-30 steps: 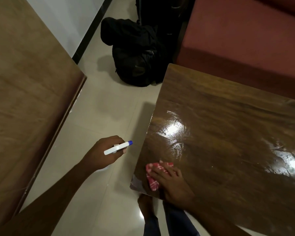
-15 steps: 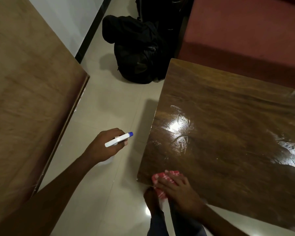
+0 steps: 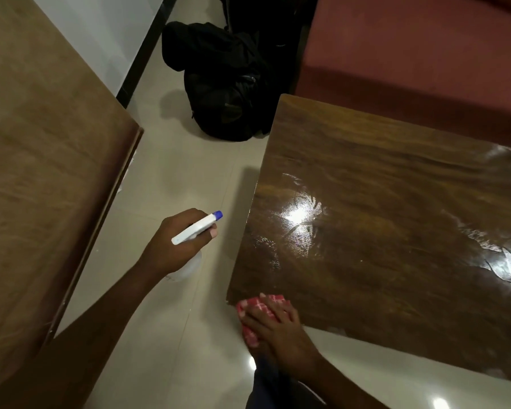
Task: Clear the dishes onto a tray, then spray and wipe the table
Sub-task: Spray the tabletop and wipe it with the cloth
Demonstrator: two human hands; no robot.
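Left hand gripping spray bottle over floor, just off surface left edge. Right hand, fingers apparently flat, pressing red checked cloth at near-left corner, cloth partly overhanging.

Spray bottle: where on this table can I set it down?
Nearly all the table top is bare, from the edge by the red sofa to the near edge. Crowded only at the near left corner, where the right hand presses the checked cloth. The left hand holds the spray bottle over bare floor short of the black backpack.
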